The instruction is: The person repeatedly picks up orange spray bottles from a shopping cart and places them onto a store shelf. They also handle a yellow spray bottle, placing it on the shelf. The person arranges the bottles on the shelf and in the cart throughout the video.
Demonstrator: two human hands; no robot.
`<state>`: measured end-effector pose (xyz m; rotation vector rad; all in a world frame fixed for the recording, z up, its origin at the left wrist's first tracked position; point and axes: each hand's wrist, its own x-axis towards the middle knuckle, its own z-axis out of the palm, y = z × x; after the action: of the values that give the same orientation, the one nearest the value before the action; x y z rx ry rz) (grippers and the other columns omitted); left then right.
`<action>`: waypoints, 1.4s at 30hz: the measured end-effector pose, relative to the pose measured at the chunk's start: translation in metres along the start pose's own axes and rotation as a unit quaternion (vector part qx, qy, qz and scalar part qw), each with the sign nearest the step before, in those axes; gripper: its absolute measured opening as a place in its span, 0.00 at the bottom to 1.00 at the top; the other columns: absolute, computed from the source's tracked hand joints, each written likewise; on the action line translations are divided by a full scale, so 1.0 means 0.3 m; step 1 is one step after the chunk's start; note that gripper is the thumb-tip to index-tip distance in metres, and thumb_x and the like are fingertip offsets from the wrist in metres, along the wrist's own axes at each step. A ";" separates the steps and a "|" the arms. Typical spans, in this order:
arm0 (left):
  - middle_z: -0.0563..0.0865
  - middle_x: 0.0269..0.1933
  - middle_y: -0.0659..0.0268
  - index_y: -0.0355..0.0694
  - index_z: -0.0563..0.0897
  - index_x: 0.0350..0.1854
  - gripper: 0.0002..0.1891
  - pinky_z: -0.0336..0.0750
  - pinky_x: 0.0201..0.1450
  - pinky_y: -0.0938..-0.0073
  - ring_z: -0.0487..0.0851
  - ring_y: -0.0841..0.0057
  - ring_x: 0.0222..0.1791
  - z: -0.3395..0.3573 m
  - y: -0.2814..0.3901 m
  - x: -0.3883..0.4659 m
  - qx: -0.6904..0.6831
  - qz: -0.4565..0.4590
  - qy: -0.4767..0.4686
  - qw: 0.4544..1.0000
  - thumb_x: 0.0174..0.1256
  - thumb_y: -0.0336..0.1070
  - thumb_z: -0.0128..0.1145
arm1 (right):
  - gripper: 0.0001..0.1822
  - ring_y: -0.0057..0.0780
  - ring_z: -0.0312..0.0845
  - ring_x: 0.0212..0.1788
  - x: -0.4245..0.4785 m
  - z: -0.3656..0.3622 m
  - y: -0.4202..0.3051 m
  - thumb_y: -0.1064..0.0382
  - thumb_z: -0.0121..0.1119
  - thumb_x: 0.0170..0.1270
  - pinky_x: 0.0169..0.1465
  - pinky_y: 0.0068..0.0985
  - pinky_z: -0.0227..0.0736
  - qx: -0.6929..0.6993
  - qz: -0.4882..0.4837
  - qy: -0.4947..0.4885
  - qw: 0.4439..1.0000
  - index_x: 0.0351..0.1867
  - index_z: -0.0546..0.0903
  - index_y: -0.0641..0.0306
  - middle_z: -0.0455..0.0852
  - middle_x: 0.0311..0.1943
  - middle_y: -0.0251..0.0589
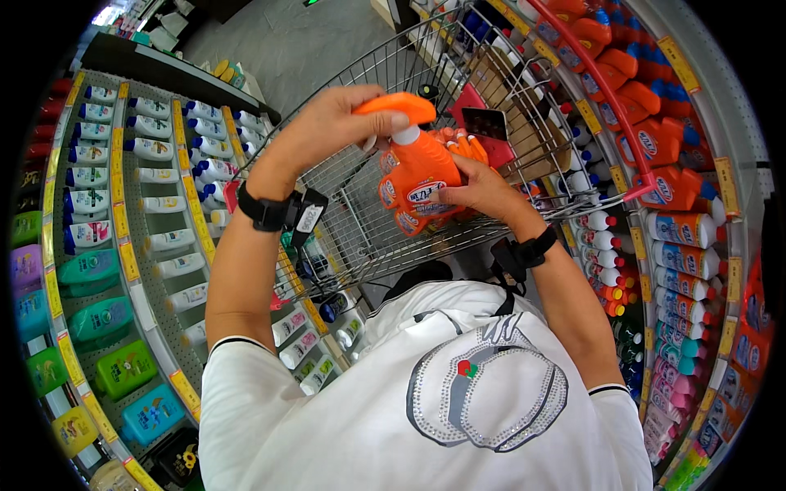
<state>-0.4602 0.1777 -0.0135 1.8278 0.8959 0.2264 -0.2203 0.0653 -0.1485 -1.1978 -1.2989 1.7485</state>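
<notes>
My left hand (359, 123) grips the orange trigger head, or cap, at the top of an orange plastic bottle (427, 166) with a white neck. The fingers of my right hand (482, 190) lie around that bottle's side, the thumb across its front by the label. Several more orange bottles (408, 221) with the same kind of label stand close together just below and behind it, over the wire shopping cart (362, 202). Orange spray heads (470, 147) show behind the bottle. What carries the lower bottles is hidden.
The cart has a red handle (605, 92); a dark phone-like device (485, 123) and a cardboard box (522, 104) are at its far side. Shelves of shampoo bottles (147, 147) run along the left, shelves of cleaner bottles (681, 230) along the right. Grey floor (282, 43) shows ahead.
</notes>
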 end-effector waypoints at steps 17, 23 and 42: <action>0.87 0.51 0.62 0.35 0.79 0.62 0.29 0.83 0.51 0.69 0.86 0.75 0.48 0.411 0.007 0.119 -0.264 0.005 0.001 0.964 0.81 0.60 0.48 | 0.27 0.29 0.87 0.53 -0.258 -0.188 -0.140 0.57 0.68 0.70 0.58 0.32 0.84 0.253 -0.067 0.144 0.954 0.65 0.76 0.66 0.87 0.54 0.43; 0.86 0.50 0.65 0.35 0.78 0.61 0.22 0.83 0.50 0.76 0.86 0.80 0.49 0.511 0.112 0.133 -0.277 0.021 0.034 0.960 0.82 0.50 0.54 | 0.26 0.28 0.87 0.53 -0.342 -0.229 -0.151 0.56 0.69 0.70 0.57 0.30 0.84 0.254 -0.103 0.151 0.950 0.64 0.77 0.67 0.87 0.54 0.43; 0.86 0.50 0.66 0.35 0.79 0.59 0.20 0.81 0.52 0.76 0.86 0.80 0.48 0.773 0.399 0.279 -0.264 0.070 0.017 0.962 0.82 0.49 0.53 | 0.27 0.29 0.89 0.49 -0.669 -0.423 -0.184 0.56 0.70 0.68 0.52 0.29 0.86 0.265 -0.173 0.237 0.919 0.63 0.77 0.69 0.88 0.53 0.45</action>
<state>-0.2215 0.0446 -0.0330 1.3892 0.6496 0.5341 -0.0283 -0.0484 -0.0498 -0.9234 -0.6381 1.3162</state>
